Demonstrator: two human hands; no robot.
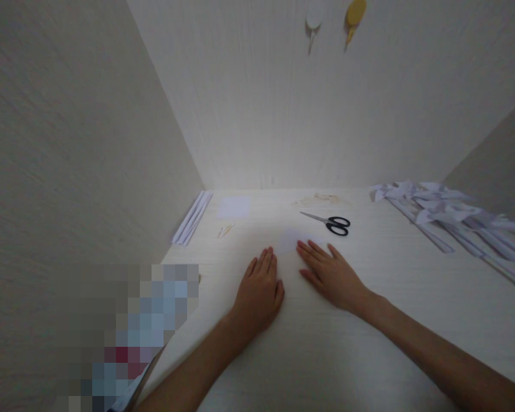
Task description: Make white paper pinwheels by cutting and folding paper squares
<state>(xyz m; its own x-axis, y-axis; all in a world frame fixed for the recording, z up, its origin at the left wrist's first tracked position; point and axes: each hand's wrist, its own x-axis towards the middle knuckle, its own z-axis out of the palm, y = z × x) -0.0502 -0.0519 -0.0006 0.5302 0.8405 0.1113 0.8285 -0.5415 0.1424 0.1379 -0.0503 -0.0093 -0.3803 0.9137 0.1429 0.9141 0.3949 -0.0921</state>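
Head view: two flat hands (294,280), one scissors (328,222).

Pale wood-grain counter (369,355) boxed in by matching walls: back wall (326,114), left wall (68,143), right wall (502,166). Bright light patch at counter centre; two hooks (332,20) up top.

A home craft nook: pale wooden desk (369,343) walled on three sides, scissors (328,222), folded paper strips (450,220).

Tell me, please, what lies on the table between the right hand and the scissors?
Only a pale sheet of paper at the right hand fingertips; otherwise bare table before the scissors, in the head view.
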